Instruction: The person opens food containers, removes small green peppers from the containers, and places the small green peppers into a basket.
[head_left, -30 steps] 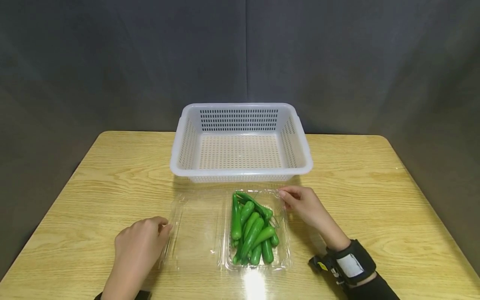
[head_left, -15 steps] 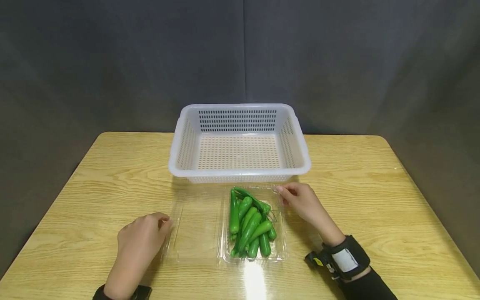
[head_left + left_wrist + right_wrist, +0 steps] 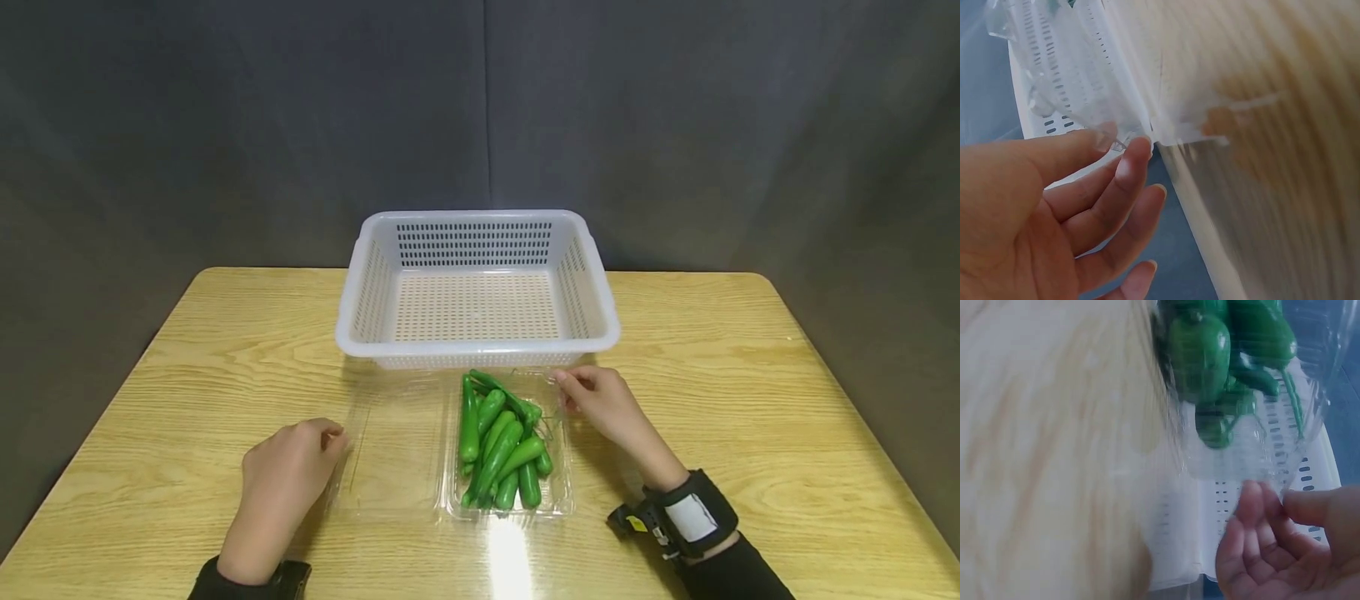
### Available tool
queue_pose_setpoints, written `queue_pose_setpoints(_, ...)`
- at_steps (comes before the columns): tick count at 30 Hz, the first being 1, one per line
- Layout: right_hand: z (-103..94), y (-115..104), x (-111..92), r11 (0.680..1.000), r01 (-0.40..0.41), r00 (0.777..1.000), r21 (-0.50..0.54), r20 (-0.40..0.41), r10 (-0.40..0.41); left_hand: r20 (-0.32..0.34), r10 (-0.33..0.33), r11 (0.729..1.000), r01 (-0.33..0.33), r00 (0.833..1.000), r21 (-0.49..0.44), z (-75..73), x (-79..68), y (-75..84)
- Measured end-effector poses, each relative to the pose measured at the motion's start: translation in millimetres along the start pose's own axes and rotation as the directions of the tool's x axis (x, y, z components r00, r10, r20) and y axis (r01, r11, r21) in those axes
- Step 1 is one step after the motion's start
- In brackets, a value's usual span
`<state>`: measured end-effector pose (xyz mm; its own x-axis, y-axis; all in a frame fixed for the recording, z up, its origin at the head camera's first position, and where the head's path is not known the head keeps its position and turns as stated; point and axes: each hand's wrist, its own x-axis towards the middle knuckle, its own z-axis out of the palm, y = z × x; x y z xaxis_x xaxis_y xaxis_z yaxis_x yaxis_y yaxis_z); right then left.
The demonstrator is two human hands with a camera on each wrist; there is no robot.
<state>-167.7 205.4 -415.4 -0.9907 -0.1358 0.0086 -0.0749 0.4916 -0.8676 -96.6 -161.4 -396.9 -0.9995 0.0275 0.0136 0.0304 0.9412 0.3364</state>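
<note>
A clear plastic clamshell box lies opened out flat, its lid (image 3: 397, 454) on the left and its tray (image 3: 561, 498) on the right. Several green peppers (image 3: 501, 454) are heaped in the tray. My left hand (image 3: 285, 467) pinches the lid's outer edge between thumb and index finger, as the left wrist view shows. At the tray's far right corner, my right hand (image 3: 609, 408) pinches the rim with thumb and fingertips. Through the clear plastic, the right wrist view shows the peppers (image 3: 1200, 356) from close by.
Just beyond the box stands a white perforated plastic basket (image 3: 480, 347) with nothing in it. Both rest on a wood-grain table (image 3: 712, 375). Dark grey curtains (image 3: 225, 125) hang behind the table and along its sides.
Both hands have slid the box and its peppers a little away from me, closer to the basket. In the last half second, the left hand has edged slightly farther forward.
</note>
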Motion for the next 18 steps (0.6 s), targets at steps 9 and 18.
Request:
queue_pose_setpoints(9, 2.0, 1.9, 1.1, 0.989, -0.068, 0.998, 0.129, -0.005, 0.069, 0.032, 0.016, 0.999, -0.015, 0.999, -0.03, 2.2, 1.4, 1.3)
queue_pose_setpoints(18, 1.8, 2.8, 3.4, 0.977, -0.091, 0.995, 0.193, 0.049, 0.083, 0.061, 0.041, 0.999, -0.039, 0.997, -0.034, 4.2, 3.7, 0.9)
